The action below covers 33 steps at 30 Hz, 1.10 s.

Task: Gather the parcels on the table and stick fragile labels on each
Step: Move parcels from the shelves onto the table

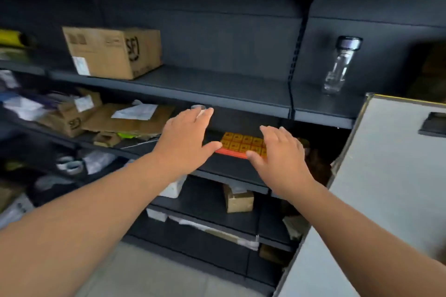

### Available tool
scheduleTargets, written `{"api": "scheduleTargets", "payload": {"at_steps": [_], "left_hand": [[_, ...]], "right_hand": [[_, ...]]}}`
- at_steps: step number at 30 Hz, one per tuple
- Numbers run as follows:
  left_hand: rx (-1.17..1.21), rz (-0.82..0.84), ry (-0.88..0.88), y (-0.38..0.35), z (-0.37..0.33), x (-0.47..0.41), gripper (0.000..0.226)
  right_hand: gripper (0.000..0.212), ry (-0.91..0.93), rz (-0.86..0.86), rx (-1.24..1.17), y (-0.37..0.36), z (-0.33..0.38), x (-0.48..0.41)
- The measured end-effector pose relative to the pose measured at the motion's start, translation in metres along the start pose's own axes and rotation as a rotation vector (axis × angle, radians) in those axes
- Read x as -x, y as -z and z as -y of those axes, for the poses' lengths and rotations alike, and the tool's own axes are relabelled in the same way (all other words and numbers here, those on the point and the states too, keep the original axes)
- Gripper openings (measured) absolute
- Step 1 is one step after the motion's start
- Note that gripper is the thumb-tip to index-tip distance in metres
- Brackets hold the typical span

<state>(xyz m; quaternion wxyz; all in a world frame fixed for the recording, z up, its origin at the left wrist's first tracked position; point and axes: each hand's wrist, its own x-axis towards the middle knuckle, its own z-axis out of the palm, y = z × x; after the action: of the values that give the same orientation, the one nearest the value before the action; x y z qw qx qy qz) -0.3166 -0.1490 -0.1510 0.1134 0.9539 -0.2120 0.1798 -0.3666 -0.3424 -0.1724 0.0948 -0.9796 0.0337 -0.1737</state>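
Note:
A sheet of orange fragile labels (241, 143) with a red front edge lies on a dark shelf (226, 169) in the middle of the rack. My left hand (185, 137) hovers at its left side, fingers straight, thumb near the sheet's left edge. My right hand (280, 152) reaches over the sheet's right end with fingers spread, thumb by the front edge. Neither hand grips anything. A brown cardboard parcel (113, 52) stands on the shelf above, to the left.
A clear glass bottle (340, 65) stands on the upper shelf at right. Flattened cardboard and papers (130, 119) clutter the left shelves. A small brown box (237, 200) sits on a lower shelf. A grey table (376, 188) edge juts in at right.

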Motion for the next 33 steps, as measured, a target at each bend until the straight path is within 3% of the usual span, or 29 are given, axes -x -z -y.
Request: {"api": "scheduleTargets", "payload": {"at_steps": [9, 18, 26, 33], "left_hand": [[-0.006, -0.108, 0.286, 0.061, 0.14, 0.006, 0.081], [0.026, -0.247, 0.473, 0.08, 0.234, -0.062, 0.077], [0.157, -0.377, 0.593, 0.083, 0.309, -0.14, 0.067], [0.292, -0.357, 0.6, 0.077, 0.383, -0.194, 0.071]], "right_hand": [[0.068, 0.22, -0.033, -0.129, -0.011, 0.129, -0.084], [0.07, 0.33, -0.02, -0.292, -0.047, 0.204, -0.211], [0.073, 0.311, 0.047, -0.561, -0.073, 0.265, -0.324], [0.087, 0.194, 0.058, -0.64, -0.094, 0.311, -0.383]]}}
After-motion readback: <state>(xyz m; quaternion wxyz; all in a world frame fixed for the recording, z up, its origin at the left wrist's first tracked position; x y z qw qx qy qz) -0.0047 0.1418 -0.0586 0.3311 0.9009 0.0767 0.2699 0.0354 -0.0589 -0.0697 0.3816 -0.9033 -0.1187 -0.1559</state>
